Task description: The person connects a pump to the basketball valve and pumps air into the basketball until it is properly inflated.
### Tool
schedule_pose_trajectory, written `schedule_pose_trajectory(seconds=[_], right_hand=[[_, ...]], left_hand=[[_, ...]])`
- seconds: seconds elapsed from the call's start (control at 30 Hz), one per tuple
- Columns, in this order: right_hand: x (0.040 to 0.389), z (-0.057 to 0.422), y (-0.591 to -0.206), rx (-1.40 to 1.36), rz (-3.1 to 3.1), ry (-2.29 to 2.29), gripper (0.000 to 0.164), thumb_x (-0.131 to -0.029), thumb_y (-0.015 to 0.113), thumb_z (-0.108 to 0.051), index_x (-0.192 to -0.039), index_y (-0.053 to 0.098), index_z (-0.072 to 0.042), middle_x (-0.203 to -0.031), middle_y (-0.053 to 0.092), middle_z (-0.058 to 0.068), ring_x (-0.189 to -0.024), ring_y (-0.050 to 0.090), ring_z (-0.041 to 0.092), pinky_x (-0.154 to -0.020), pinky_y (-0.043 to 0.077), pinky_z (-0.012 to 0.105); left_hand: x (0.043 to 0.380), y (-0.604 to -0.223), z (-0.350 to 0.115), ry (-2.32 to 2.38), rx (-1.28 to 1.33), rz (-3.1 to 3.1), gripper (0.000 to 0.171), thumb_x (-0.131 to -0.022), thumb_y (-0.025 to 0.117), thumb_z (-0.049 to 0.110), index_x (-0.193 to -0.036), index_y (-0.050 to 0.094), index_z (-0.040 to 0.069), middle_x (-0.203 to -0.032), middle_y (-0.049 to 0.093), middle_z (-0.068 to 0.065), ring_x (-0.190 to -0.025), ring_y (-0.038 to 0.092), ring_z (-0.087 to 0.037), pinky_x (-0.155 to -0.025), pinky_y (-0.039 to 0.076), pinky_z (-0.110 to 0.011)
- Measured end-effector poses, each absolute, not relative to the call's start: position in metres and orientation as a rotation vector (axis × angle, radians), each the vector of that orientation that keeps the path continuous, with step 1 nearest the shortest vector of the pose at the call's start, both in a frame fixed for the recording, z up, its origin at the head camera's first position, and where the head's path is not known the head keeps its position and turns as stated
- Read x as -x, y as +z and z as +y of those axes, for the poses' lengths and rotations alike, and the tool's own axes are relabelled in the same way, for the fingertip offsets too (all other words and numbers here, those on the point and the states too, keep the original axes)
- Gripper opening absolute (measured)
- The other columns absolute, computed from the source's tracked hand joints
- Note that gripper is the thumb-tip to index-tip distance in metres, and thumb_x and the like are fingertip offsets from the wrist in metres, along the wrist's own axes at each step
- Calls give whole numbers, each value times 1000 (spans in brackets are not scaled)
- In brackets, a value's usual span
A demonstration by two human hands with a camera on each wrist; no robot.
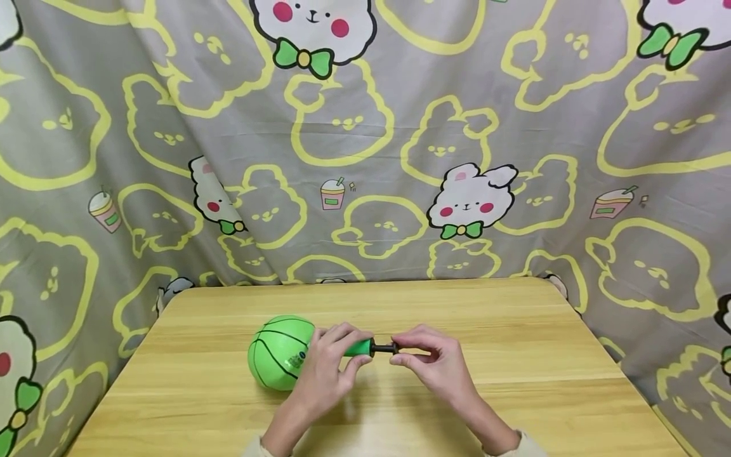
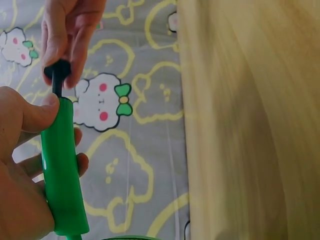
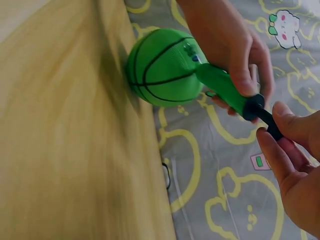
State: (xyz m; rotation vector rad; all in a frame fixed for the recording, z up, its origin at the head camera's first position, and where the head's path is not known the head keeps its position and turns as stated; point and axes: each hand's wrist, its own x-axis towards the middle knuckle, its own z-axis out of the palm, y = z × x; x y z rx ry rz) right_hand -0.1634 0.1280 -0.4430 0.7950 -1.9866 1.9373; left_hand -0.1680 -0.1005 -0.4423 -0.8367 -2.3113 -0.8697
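Observation:
A small green ball [image 1: 275, 357] with black basketball lines sits on the wooden table, left of centre. My left hand [image 1: 328, 362] grips the green barrel of a hand pump [image 1: 360, 347], whose far end points at the ball. In the right wrist view the barrel's end [image 3: 206, 74] meets the ball's side. My right hand [image 1: 436, 363] pinches the pump's black handle [image 2: 57, 69] between thumb and fingers. A short length of dark rod [image 1: 382, 348] shows between barrel and handle. The left hand hides part of the barrel and of the ball in the head view.
The light wooden table [image 1: 514, 330] reaches back to a grey curtain [image 1: 365, 127] printed with yellow outlines and white bunnies. That curtain also hangs along the left and right sides of the table.

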Motion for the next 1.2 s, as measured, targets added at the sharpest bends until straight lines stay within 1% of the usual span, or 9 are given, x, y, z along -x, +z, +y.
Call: schedule_pose_trajectory(seconds=[0.1, 0.27, 0.43, 0.53, 0.7, 0.8, 0.93, 1.03, 1.2], right_hand=[[162, 124, -445, -787, -1999, 1932, 29, -79, 82, 6, -108, 77, 3, -98, 72, 17, -93, 73, 21, -73, 59, 40], [160, 122, -443, -789, -2027, 1957, 28, -81, 82, 4, -109, 77, 2, -100, 71, 17, -95, 73, 22, -75, 59, 39], [161, 125, -437, -841, -2063, 1999, 27, -85, 80, 3, -112, 74, -1, -106, 68, 18, -101, 72, 29, -80, 58, 39], [162, 127, -434, -862, -2078, 2015, 27, -86, 79, 3, -112, 72, -1, -108, 66, 19, -103, 71, 32, -81, 58, 39], [161, 133, -431, -827, -2121, 1999, 28, -85, 79, 5, -111, 70, -4, -111, 66, 17, -103, 71, 28, -80, 59, 39], [161, 137, -428, -810, -2125, 1976, 30, -84, 79, 7, -110, 70, -4, -111, 65, 21, -102, 70, 26, -80, 59, 40], [163, 146, -423, -821, -2134, 1939, 31, -83, 78, 10, -111, 69, 0, -111, 65, 22, -102, 70, 26, -79, 59, 40], [164, 153, -417, -828, -2149, 1910, 31, -83, 78, 11, -111, 68, 1, -111, 65, 19, -102, 70, 25, -78, 60, 40], [165, 165, -411, -834, -2171, 1887, 32, -84, 77, 11, -111, 68, -3, -112, 64, 19, -102, 69, 23, -79, 59, 41]], left_hand=[[166, -443, -98, -865, 845, -2311, 30, -84, 83, 21, -113, 74, 19, -103, 68, 10, -93, 65, -6, -83, 38, -36], [166, -444, -98, -857, 858, -2310, 29, -84, 83, 21, -112, 74, 19, -103, 68, 10, -94, 64, -6, -83, 39, -36], [168, -441, -101, -876, 865, -2309, 27, -86, 82, 23, -112, 74, 19, -104, 68, 12, -96, 64, -5, -85, 41, -38], [169, -440, -102, -895, 871, -2321, 26, -88, 80, 25, -113, 74, 20, -105, 67, 12, -97, 64, -5, -87, 41, -40], [170, -440, -105, -891, 866, -2333, 26, -89, 79, 27, -113, 74, 20, -106, 67, 12, -98, 64, -6, -86, 42, -40], [172, -440, -109, -880, 851, -2324, 27, -88, 80, 26, -113, 74, 19, -106, 69, 10, -99, 65, -7, -85, 42, -38], [174, -439, -114, -875, 833, -2315, 28, -88, 80, 26, -114, 74, 18, -108, 69, 9, -100, 65, -8, -85, 41, -38], [175, -438, -118, -879, 813, -2314, 27, -89, 79, 27, -114, 74, 19, -108, 70, 9, -99, 65, -8, -85, 41, -38], [176, -436, -123, -888, 787, -2324, 28, -88, 80, 25, -115, 74, 21, -108, 69, 9, -99, 65, -8, -85, 41, -39]])
